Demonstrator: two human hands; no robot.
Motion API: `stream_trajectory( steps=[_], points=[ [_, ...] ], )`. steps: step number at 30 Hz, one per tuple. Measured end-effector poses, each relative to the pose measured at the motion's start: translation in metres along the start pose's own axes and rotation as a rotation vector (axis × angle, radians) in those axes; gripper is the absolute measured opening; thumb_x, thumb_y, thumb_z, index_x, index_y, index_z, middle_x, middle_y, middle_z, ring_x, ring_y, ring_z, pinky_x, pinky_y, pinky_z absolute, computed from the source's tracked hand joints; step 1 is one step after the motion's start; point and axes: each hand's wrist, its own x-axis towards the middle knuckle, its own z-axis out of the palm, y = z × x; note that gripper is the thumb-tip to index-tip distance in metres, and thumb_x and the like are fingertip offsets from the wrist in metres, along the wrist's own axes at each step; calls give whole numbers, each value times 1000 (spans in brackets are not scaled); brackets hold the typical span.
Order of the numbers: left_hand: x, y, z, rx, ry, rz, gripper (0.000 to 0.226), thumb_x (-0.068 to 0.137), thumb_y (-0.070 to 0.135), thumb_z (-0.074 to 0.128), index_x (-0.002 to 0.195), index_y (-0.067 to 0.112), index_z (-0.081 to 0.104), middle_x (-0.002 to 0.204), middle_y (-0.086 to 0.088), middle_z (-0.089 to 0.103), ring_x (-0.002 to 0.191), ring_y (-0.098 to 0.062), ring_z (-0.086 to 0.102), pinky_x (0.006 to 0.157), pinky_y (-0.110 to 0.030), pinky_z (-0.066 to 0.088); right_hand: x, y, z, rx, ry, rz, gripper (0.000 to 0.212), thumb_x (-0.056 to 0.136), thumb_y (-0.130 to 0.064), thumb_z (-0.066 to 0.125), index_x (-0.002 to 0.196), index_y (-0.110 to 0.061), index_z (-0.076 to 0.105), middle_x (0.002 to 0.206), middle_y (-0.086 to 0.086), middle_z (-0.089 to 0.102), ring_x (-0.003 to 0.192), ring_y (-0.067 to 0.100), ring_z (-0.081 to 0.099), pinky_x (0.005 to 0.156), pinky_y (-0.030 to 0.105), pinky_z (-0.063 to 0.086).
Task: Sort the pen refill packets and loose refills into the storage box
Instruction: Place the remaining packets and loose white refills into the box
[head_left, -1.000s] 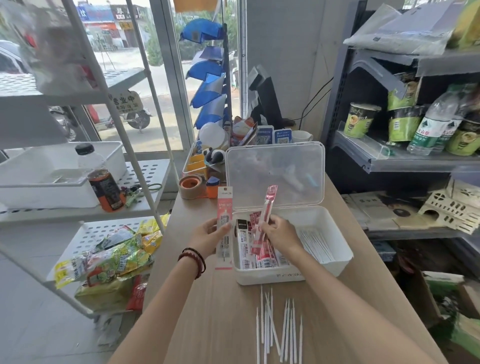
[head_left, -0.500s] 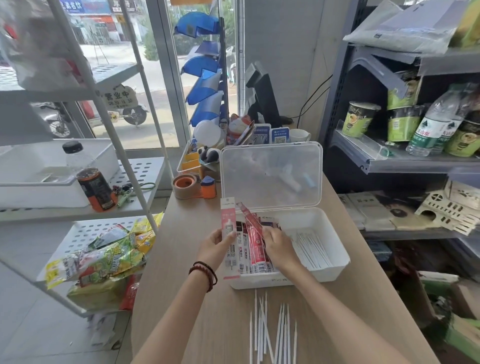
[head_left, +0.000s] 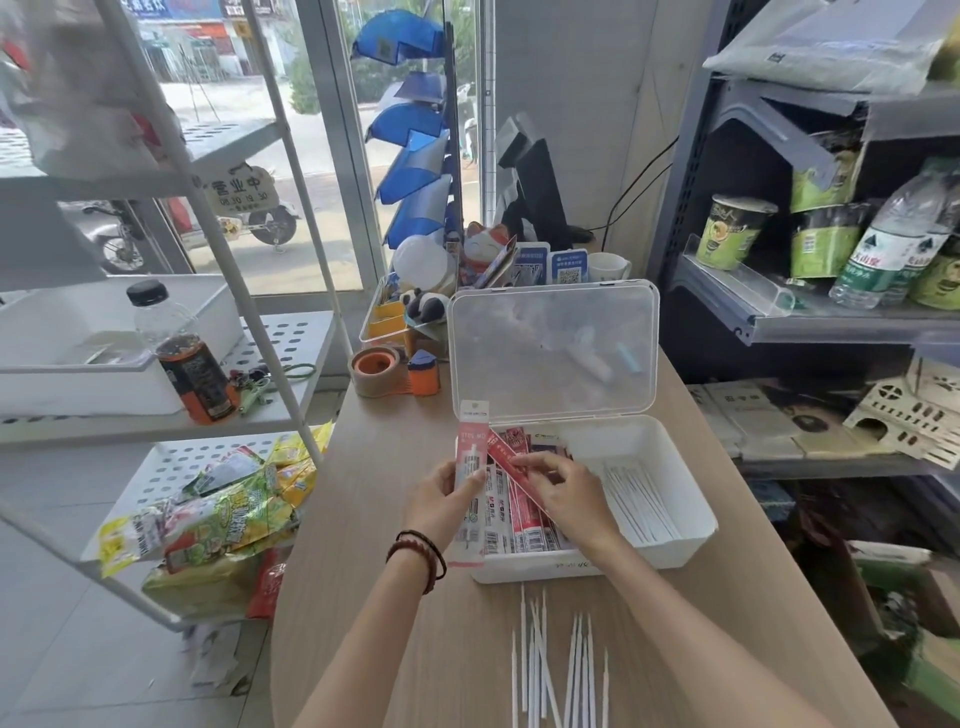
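A white storage box (head_left: 691, 545) stands on the wooden counter with its clear lid (head_left: 553, 348) raised. Its left half holds a row of red and white refill packets (head_left: 511, 535); loose white refills (head_left: 641, 501) lie in its right half. My left hand (head_left: 441, 501) holds a long pink refill packet (head_left: 471, 447) upright beside the box's left wall. My right hand (head_left: 569, 493) is over the box, fingers pinching a red refill packet (head_left: 506, 457) that slants down onto the row. Several loose white refills (head_left: 556, 670) lie on the counter in front of the box.
A tape roll (head_left: 375, 370) and an orange dispenser (head_left: 423, 372) sit behind the box on the left, with desk clutter and a screen beyond. A white rack with a bottle (head_left: 189, 358) and snack bags (head_left: 218, 519) stands left; grey shelves (head_left: 779, 312) with cups and bottles stand right.
My right hand has lowered the red packet from upright above the box down onto the row of packets. The left hand has kept the pink packet beside the box.
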Motion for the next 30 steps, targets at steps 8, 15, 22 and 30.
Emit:
stream_trajectory(
  steps=[8,15,22,30],
  points=[
    [4,-1,5,73,37,-20,26,89,32,62,111,20,59,96,5,71,85,-12,70,80,-37,58,3,0,-4,47,12,6,20,94,-18,62,110,-26,70,109,-6,71,89,7,69,75,23,59],
    [0,1,4,92,63,-15,24,89,32,62,110,21,61,99,3,71,87,-13,70,81,-40,58,3,4,-4,-48,-45,37,34,85,-20,73,118,-26,66,108,-10,66,88,1,62,69,15,55],
    [5,-1,5,82,97,-48,19,88,33,62,104,24,61,94,4,71,83,-14,71,77,-37,59,10,11,4,-213,-52,56,50,73,-24,84,120,-27,66,108,-4,61,93,11,61,86,33,57],
    [-1,4,7,-5,127,-72,13,88,32,62,99,24,63,93,3,72,85,-16,70,80,-40,58,8,9,2,-214,-30,4,34,80,-47,72,111,-34,66,108,-7,58,91,6,57,79,17,46]
  ],
)
